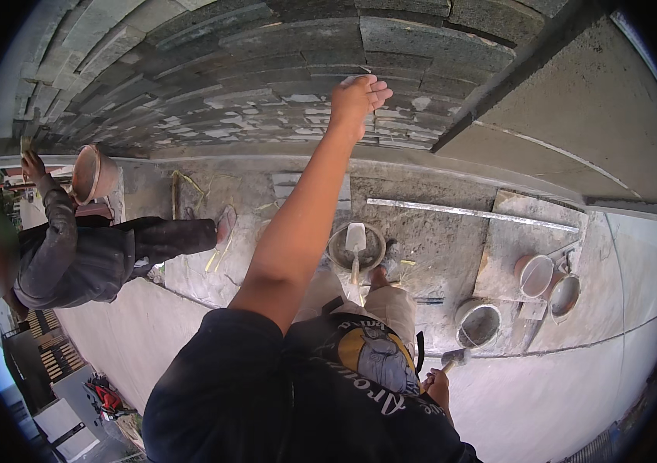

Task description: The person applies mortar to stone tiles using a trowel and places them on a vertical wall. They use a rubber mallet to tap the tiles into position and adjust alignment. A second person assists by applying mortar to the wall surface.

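Note:
My left hand (359,102) reaches up to the grey stone-clad wall (290,46), its fingers stretched to the right and loosely bent. A small pale sliver shows on the wall just above the fingertips; whether they touch it I cannot tell. Low at my right side, my right hand (437,387) is closed round the light handle of a mallet (458,357) with a grey head. Between my legs and the wall stands a dark round tub (377,248). A trowel (355,238) with a pale blade lies across it.
At the left a co-worker (74,262) raises a hand to the wall, near an orange-brown bucket (94,174). On the right are several buckets, one grey-rimmed (478,324), a board (502,247) and a long straight metal bar (471,214). Grey slabs (336,193) lie below the wall.

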Available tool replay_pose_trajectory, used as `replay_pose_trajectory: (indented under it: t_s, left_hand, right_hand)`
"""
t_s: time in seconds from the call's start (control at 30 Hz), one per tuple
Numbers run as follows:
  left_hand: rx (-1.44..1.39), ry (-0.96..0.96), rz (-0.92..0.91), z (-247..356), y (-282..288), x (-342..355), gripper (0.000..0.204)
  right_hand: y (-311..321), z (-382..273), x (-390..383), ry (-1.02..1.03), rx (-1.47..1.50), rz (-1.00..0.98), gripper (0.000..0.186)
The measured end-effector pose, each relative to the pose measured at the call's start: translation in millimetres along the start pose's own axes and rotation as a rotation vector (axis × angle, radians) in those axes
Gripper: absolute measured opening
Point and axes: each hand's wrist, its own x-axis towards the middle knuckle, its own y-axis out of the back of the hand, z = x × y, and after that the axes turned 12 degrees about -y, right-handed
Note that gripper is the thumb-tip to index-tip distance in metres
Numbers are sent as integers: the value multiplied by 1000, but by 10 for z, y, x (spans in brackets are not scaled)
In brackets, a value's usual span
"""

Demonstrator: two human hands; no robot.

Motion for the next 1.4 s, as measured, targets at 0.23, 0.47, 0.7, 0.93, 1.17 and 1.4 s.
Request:
replay_pose_trajectory:
  t_s: [0.23,0.47,0.7,0.93,1.17,1.4]
  left_hand:
    - [-56,-115,45,84,-61,19,21]
    - [309,-56,-334,78,449,-249,18]
    - [475,-165,-319,180,1504,-726,18]
    - [400,-368,-192,1199,2146,-731,13]
    - [340,-417,-89,1479,2339,-779,16]
    - [154,-466,-116,2061,2111,-675,17]
  right_hand:
    - [-640,-1696,-245,253,-155,-86,22]
    - [-1622,-2429,-1074,697,-426,27,24]
    - [-2471,-1409,-2647,1332,-377,-318,31]
    - [-3670,-863,-5465,2742,-518,74,35]
    - [-4837,351,-7635,2943,-842,736,23]
    - [-5490,556,-8345,2977,-737,1027,19]
